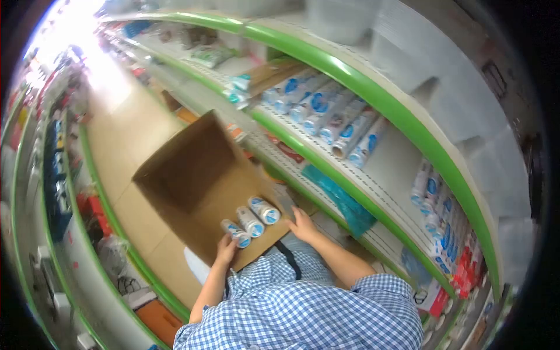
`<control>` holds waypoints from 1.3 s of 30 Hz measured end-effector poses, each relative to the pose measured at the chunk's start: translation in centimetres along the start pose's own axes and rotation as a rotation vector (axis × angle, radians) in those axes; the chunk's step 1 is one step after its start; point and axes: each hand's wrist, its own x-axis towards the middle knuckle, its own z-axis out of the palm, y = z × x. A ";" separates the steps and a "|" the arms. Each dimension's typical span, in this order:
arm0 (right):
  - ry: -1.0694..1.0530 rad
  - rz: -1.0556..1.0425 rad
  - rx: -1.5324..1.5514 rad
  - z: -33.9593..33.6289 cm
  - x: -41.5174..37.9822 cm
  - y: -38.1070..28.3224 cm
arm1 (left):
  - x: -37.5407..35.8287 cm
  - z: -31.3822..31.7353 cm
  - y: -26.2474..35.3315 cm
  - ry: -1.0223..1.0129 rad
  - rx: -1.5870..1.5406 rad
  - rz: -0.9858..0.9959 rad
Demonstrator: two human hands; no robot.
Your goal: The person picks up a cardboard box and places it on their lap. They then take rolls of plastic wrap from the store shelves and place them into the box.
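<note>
An open cardboard box point(175, 175) rests tilted against my lap, with three white-and-blue rolls standing or leaning at its near end. My left hand point(226, 251) is at the near left of the box, its fingers closed at the leftmost roll point(236, 233). Beside that are the middle roll point(250, 222) and the right roll point(265, 211), touched by neither hand. My right hand point(302, 224) is on the near right edge of the box, fingers bent around the cardboard. Similar wrapped rolls point(326, 108) lie in a row on the shelf at the right.
Green-edged shelves point(350, 192) run along the right, holding a teal bag point(341, 201) and more packaged rolls point(443, 221). Clear plastic bins point(402, 52) stand above. Another stocked shelf point(105, 262) borders the tiled aisle floor point(116, 140) at the left.
</note>
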 end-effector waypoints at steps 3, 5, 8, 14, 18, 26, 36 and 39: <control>0.198 -0.124 0.074 -8.5 -0.6 -4.0 | 2.9 0.2 -6.7 0.105 0.026 0.148; 0.469 -0.258 -0.122 -13.7 -0.7 -5.2 | 1.4 0.3 -3.6 0.145 0.085 0.063; 0.813 -0.132 -0.476 -22.5 -0.9 -3.0 | 1.8 0.2 -3.9 0.189 0.126 0.136; 0.620 0.767 -0.879 -33.4 -2.2 3.2 | 1.1 0.1 -1.6 0.206 -0.032 0.159; 0.416 0.913 -0.875 -33.4 -2.1 3.3 | 1.6 0.1 -2.5 0.239 0.020 0.184; 0.887 0.585 0.273 -34.9 -2.1 10.0 | 1.4 -0.4 -2.2 0.224 -0.112 0.120; 0.475 -0.083 0.745 -16.9 -4.0 -5.2 | -0.8 0.6 3.9 0.175 -0.344 0.151; 0.256 -0.090 0.907 -11.3 -4.7 -8.1 | -1.2 0.2 5.4 0.144 -0.329 0.175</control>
